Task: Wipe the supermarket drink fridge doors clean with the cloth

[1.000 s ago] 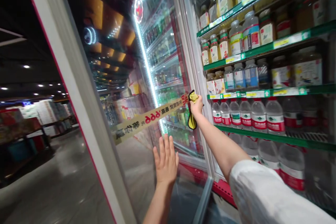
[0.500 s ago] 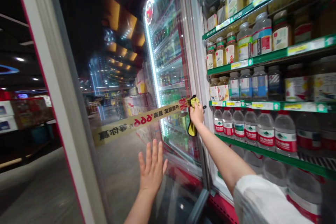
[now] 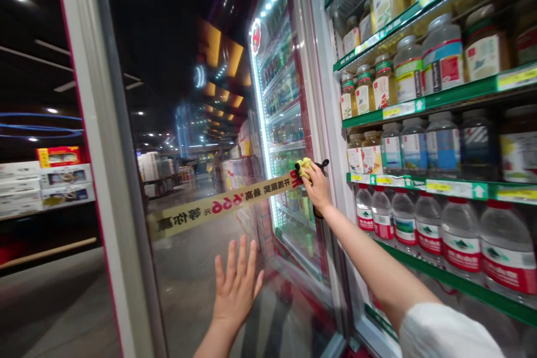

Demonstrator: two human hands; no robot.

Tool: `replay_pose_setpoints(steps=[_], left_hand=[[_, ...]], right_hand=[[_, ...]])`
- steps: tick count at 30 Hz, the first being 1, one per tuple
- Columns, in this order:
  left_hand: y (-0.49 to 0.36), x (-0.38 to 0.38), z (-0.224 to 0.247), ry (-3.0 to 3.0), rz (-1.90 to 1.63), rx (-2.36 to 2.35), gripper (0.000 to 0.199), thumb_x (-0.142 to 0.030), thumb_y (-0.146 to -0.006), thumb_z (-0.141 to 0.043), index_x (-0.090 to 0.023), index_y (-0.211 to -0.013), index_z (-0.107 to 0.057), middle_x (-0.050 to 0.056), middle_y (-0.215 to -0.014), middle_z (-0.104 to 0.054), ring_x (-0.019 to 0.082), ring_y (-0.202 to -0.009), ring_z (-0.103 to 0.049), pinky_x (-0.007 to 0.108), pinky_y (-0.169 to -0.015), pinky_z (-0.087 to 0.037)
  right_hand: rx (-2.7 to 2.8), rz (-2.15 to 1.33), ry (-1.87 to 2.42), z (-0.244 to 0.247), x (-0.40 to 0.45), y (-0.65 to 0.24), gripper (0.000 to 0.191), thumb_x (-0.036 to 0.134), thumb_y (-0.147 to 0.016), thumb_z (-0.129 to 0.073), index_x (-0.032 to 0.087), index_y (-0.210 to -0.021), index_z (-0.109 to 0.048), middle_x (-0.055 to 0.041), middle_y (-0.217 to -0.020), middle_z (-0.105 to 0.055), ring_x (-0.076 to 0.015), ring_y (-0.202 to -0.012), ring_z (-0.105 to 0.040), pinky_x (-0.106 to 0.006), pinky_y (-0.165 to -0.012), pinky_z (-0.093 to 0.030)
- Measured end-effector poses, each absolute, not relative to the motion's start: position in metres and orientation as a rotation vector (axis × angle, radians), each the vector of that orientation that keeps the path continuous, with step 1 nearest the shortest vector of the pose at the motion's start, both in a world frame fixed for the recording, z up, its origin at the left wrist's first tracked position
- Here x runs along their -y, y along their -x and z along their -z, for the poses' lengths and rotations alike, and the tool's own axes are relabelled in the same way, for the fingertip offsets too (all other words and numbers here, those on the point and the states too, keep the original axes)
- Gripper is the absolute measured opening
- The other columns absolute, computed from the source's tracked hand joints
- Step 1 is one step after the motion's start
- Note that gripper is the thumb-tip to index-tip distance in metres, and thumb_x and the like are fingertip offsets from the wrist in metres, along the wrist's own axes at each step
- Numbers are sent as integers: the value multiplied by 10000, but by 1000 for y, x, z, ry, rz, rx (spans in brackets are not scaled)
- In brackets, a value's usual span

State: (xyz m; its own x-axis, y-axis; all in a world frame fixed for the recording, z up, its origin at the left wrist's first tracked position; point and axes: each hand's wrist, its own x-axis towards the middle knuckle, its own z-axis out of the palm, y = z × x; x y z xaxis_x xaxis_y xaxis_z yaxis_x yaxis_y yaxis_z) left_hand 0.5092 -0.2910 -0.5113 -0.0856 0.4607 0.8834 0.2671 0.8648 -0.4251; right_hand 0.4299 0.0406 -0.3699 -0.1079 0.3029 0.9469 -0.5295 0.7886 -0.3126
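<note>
My right hand (image 3: pixel 318 185) is closed on a bunched yellow cloth with black edging (image 3: pixel 302 168). It presses the cloth to the glass door (image 3: pixel 201 268) near the hinge side, at the right end of a printed strip (image 3: pixel 226 201) that reads mirrored from here. A dark part of the cloth hangs below the wrist. Lower down, my left hand (image 3: pixel 237 285) is spread with fingers apart, its palm toward the glass; it holds nothing. Whether the left palm touches the pane I cannot tell for certain.
Shelves with green edges (image 3: pixel 444 184) carry rows of drink bottles on the right, among them red-capped water bottles (image 3: pixel 428 229). The door's pale frame (image 3: pixel 90 140) slants down the left. Beyond it stand stacked boxes (image 3: pixel 65 182). A lit cooler (image 3: pixel 268 123) shows in the glass.
My right hand and the cloth have shifted slightly left across the glass, onto the strip's end, and the cloth is more bunched. The left hand stays spread. The view has turned a little left.
</note>
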Motion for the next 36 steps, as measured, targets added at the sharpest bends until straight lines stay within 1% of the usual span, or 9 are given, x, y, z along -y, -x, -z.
replay_pose_setpoints(steps=[4, 8, 12, 16, 18, 22, 26, 32, 36], left_hand=[[-507, 291, 511, 548, -176, 1685, 908, -509, -933, -622, -214, -1641, -134, 131, -1667, -256, 292, -1582, -50, 554, -1285, 69], [-501, 295, 509, 541, -198, 1673, 935, -511, -915, -646, -213, -1640, -137, 135, -1672, -240, 298, -1585, -39, 565, -1285, 48], [-496, 298, 508, 537, -221, 1656, 954, -524, -900, -655, -221, -1639, -133, 133, -1669, -255, 301, -1586, -44, 574, -1286, 32], [-495, 300, 509, 523, -247, 1668, 969, -532, -881, -670, -209, -1636, -153, 135, -1668, -255, 306, -1588, -23, 578, -1284, 33], [-494, 301, 510, 513, -261, 1683, 958, -533, -872, -680, -203, -1629, -194, 136, -1669, -258, 310, -1590, -9, 583, -1283, 29], [-493, 303, 511, 489, -302, 1725, 898, -540, -856, -696, -209, -1600, -318, 139, -1667, -273, 323, -1592, -1, 589, -1279, 26], [-492, 304, 513, 465, -351, 1737, 842, -575, -856, -674, -196, -1562, -414, 150, -1661, -298, 333, -1591, 20, 589, -1276, 48], [-490, 304, 516, 435, -414, 1760, 806, -605, -882, -619, -198, -1552, -434, 155, -1643, -353, 346, -1592, -1, 616, -1259, 85], [-499, 306, 509, 458, -427, 1806, 792, -595, -904, -596, -209, -1569, -405, 147, -1640, -371, 342, -1591, -89, 591, -1262, 98]], right_hand=[[1444, -821, -45, 372, -32, -418, 477, 292, -990, -341, 141, -1344, -623, -200, -1525, -510, -289, -1479, -407, -526, -1186, -361], [1481, -654, -197, 366, 2, -421, 484, 355, -1013, -416, 254, -1468, -546, -128, -1562, -493, -261, -1491, -396, -472, -1174, -384], [1556, -418, -395, 396, 1, -427, 423, 343, -997, -512, 302, -1406, -611, -112, -1542, -518, -257, -1455, -448, -457, -1134, -424], [1474, -651, -129, 390, -12, -420, 456, 322, -1016, -416, 242, -1430, -592, -178, -1529, -510, -315, -1441, -455, -550, -1113, -423], [1445, -708, -92, 375, 3, -420, 478, 339, -1016, -418, 230, -1455, -571, -184, -1560, -473, -324, -1466, -419, -550, -1128, -407], [1527, -523, -375, 374, 50, -438, 438, 344, -995, -526, 311, -1425, -600, -111, -1591, -465, -286, -1500, -380, -501, -1140, -398], [1590, -314, -622, 399, 55, -453, 403, 262, -962, -586, 359, -1347, -655, -71, -1566, -509, -250, -1471, -436, -488, -1148, -377], [1560, -507, -344, 369, 85, -457, 451, 223, -983, -516, 310, -1417, -604, -131, -1605, -442, -307, -1495, -397, -560, -1093, -417], [1600, -256, -756, 373, 115, -472, 506, 186, -949, -582, 370, -1420, -595, -79, -1619, -431, -270, -1490, -408, -519, -1137, -390]])
